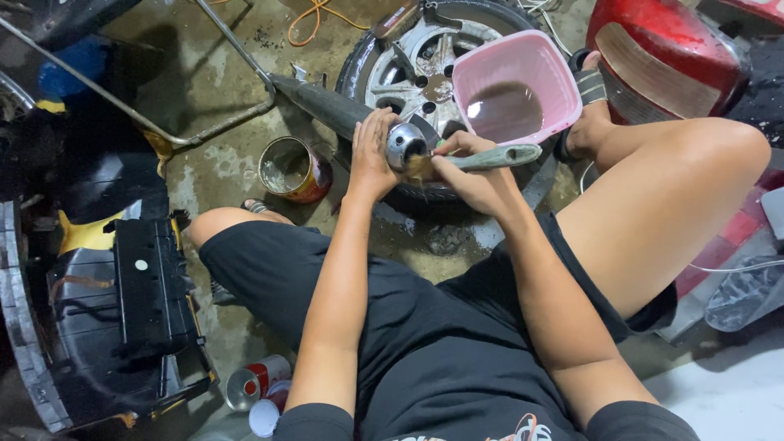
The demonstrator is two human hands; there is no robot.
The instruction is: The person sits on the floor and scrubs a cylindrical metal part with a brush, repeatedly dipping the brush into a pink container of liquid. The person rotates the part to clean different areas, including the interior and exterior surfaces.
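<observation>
Concrete floor, stained and wet, fills the upper middle of the frame, and the person sits low over it in black shorts with knees spread. At the left edge lies a black plastic vehicle panel with yellow trim. A red tail-light housing sits in the upper right corner. Top centre, a car wheel with a silver alloy rim lies flat on the floor, and a pink plastic basin holding murky brown water rests on its right side.

Across the wheel, from upper left toward centre, runs a long dark exhaust pipe ending in a shiny chrome tip. The left hand is wrapped around the pipe just behind that tip, fingers curled closed on it and thumb side toward the person, steadying it above the tyre. The right hand is clamped on a grey-green brush handle that sticks out to the right; its fingertips press the bristle end against the chrome tip, where yellowish grime shows. Both hands nearly touch at the tip.

Left of the left hand, an open rusty tin can stands on the floor. Bottom left, beside the thigh, lie two red-and-silver spray cans. An orange cord loops along the top edge.
</observation>
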